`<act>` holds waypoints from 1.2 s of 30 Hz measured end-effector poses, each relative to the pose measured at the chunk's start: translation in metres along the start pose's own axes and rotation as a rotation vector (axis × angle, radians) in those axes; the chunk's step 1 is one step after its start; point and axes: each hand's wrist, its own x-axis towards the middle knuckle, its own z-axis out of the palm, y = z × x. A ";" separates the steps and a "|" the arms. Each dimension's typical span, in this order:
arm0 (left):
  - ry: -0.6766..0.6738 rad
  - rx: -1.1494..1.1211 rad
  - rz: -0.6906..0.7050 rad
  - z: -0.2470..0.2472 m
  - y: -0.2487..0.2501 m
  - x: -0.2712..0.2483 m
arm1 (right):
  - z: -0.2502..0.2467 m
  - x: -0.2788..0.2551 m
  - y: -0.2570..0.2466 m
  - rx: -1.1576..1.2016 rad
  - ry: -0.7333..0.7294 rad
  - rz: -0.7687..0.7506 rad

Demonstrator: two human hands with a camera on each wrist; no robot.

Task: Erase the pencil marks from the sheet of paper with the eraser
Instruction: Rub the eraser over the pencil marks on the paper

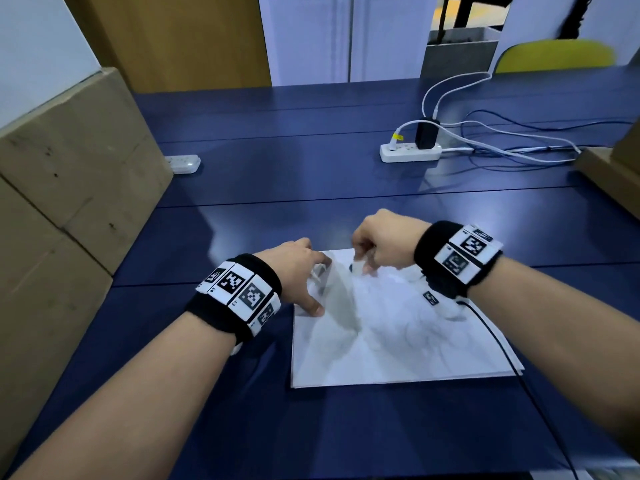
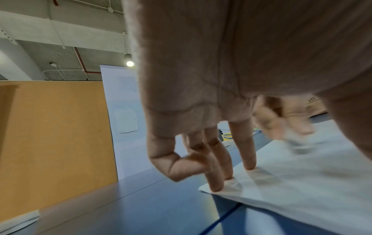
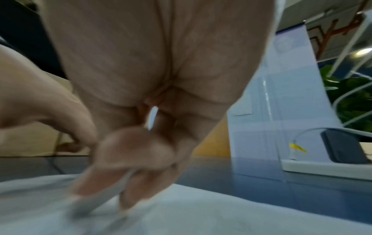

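A white sheet of paper (image 1: 391, 341) with faint pencil marks lies on the dark blue table (image 1: 277, 174). My left hand (image 1: 298, 271) presses straight fingertips (image 2: 249, 165) on the sheet's (image 2: 302, 187) far left corner, thumb on its left edge. My right hand (image 1: 374, 251) hovers over the sheet's far edge, its fingers and thumb pinching a small pale eraser (image 3: 96, 202) whose tip touches the paper (image 3: 201, 214). From the left wrist the right hand (image 2: 281, 124) and eraser (image 2: 300, 144) look blurred. In the head view the eraser is mostly hidden by the fingers.
Cardboard boxes (image 1: 62, 202) stand along the table's left side, another box (image 1: 609, 168) at the right. A white power strip (image 1: 410, 152) with a black charger and trailing cables lies beyond the sheet. A second strip (image 1: 183, 163) lies far left. A black cable (image 1: 519, 382) runs from my right wrist.
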 end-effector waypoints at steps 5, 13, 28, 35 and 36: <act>0.006 0.037 -0.022 -0.002 0.006 -0.001 | 0.005 -0.014 -0.008 -0.035 -0.195 -0.093; 0.066 0.145 -0.071 -0.001 0.018 0.002 | -0.001 -0.003 0.000 0.026 -0.071 -0.032; 0.050 0.113 -0.071 0.001 0.017 0.002 | 0.011 -0.017 -0.002 0.027 -0.221 -0.094; 0.040 0.110 -0.073 0.001 0.019 0.000 | -0.003 0.004 0.001 -0.042 0.129 -0.022; 0.043 0.114 -0.073 0.001 0.019 0.000 | -0.002 0.000 0.001 -0.044 0.107 -0.035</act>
